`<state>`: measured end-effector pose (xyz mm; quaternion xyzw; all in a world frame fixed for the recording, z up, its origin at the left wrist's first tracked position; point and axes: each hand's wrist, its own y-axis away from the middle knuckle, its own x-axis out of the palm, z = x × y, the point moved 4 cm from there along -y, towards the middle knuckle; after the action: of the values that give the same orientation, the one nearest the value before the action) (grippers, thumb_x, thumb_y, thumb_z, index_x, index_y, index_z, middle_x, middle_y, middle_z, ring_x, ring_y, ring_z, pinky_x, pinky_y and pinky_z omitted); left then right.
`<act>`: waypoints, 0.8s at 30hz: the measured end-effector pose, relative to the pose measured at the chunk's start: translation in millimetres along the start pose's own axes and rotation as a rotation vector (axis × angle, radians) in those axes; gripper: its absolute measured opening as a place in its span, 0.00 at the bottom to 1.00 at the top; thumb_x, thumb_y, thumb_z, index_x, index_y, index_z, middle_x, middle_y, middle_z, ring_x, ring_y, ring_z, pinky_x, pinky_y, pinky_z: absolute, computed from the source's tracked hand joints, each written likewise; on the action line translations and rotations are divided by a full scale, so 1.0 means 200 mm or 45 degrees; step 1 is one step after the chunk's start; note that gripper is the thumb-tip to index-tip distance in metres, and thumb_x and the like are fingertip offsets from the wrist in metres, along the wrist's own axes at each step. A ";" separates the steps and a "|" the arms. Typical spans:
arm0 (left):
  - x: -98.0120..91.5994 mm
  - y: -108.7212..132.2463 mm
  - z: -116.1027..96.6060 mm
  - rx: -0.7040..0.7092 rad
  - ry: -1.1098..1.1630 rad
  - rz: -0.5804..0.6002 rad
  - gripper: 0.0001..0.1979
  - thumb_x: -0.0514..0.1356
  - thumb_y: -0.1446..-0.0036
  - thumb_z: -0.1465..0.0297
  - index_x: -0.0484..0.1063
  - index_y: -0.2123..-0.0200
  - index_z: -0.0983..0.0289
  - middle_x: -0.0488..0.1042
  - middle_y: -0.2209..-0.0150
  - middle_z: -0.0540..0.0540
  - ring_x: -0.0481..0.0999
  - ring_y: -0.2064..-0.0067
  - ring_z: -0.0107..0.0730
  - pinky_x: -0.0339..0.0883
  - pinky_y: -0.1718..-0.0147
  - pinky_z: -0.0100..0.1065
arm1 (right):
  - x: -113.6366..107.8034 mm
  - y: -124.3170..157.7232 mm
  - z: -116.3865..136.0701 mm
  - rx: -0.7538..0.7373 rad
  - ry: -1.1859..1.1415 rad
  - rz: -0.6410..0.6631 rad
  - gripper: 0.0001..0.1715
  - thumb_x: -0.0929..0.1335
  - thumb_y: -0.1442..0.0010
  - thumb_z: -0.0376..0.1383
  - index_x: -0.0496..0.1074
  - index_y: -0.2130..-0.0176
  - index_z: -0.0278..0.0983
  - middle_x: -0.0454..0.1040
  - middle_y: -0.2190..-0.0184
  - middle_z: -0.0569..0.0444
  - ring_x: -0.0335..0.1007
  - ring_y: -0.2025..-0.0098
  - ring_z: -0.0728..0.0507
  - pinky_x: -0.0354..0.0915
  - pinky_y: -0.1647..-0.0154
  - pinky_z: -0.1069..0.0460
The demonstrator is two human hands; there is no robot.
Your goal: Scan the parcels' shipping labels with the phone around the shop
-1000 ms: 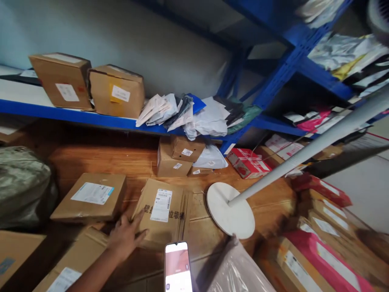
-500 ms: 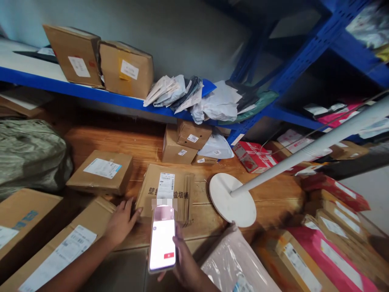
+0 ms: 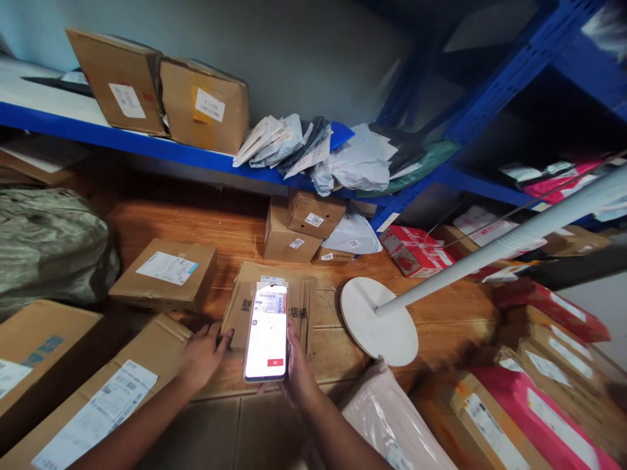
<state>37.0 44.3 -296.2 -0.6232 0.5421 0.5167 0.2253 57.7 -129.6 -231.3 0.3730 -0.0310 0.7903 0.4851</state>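
My right hand (image 3: 300, 372) is wrapped round a smartphone (image 3: 267, 346) with a bright screen, showing a red button and a picture of a label. The phone hovers over a flat cardboard box (image 3: 235, 313) with dark printed characters, covering most of its white label. At the box's near left corner rests my left hand (image 3: 206, 349), thumb and fingers apart; it seems to touch the box edge and holds nothing that I can see. Close by on the left lies a long cardboard box (image 3: 161, 346) with a large white label (image 3: 100, 411), partly behind my left forearm.
A white pole on a round base (image 3: 357, 326) stands right of the box. A pale plastic-wrapped parcel (image 3: 386, 411) lies in front of it. Stacked small boxes (image 3: 294, 238) sit behind, below a blue shelf (image 3: 196, 153) with parcels. More parcels (image 3: 494, 424) line the right side.
My right hand has moved the phone forward, up the view, so it covers more of the box's label. The label now appears on its screen. My left hand has barely moved.
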 end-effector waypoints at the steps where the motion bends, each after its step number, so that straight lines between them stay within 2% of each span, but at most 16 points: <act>1: 0.00 0.00 0.00 0.003 0.007 0.003 0.24 0.40 0.36 0.61 0.66 0.49 0.69 0.73 0.54 0.64 0.72 0.50 0.45 0.63 0.50 0.41 | 0.00 0.00 0.00 0.002 0.003 0.001 0.42 0.67 0.47 0.56 0.51 0.39 0.47 0.73 0.52 0.51 0.75 0.64 0.39 0.73 0.76 0.43; 8: 0.02 0.00 0.01 0.005 0.013 -0.032 0.24 0.41 0.36 0.60 0.65 0.48 0.70 0.73 0.54 0.64 0.72 0.51 0.47 0.62 0.49 0.43 | -0.02 -0.01 -0.02 0.032 -0.004 -0.019 0.44 0.67 0.47 0.56 0.48 0.39 0.48 0.71 0.48 0.50 0.75 0.62 0.39 0.73 0.77 0.45; 18: 0.01 0.01 -0.01 -0.012 -0.087 -0.075 0.25 0.41 0.36 0.61 0.65 0.47 0.70 0.73 0.54 0.64 0.72 0.51 0.50 0.62 0.51 0.46 | -0.02 0.00 -0.02 0.027 -0.007 -0.023 0.46 0.68 0.48 0.55 0.46 0.39 0.46 0.72 0.50 0.49 0.76 0.62 0.37 0.73 0.78 0.44; 21: 0.01 0.02 -0.01 -0.018 -0.087 -0.071 0.24 0.42 0.36 0.61 0.66 0.49 0.69 0.74 0.55 0.64 0.73 0.51 0.50 0.62 0.52 0.45 | -0.01 0.03 0.01 0.036 0.010 0.018 0.46 0.70 0.50 0.46 0.46 0.39 0.45 0.72 0.50 0.49 0.76 0.61 0.37 0.73 0.77 0.45; 24: 0.01 0.02 -0.01 -0.005 -0.081 -0.085 0.24 0.41 0.36 0.60 0.68 0.52 0.68 0.74 0.57 0.64 0.73 0.53 0.48 0.63 0.54 0.44 | -0.02 0.06 0.03 0.029 0.072 0.041 0.51 0.71 0.58 0.31 0.48 0.39 0.44 0.73 0.51 0.51 0.74 0.55 0.36 0.74 0.72 0.46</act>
<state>34.6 40.5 -297.4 -0.6246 0.5125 0.5296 0.2585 52.8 -141.3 -225.6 0.3557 -0.0142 0.8084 0.4688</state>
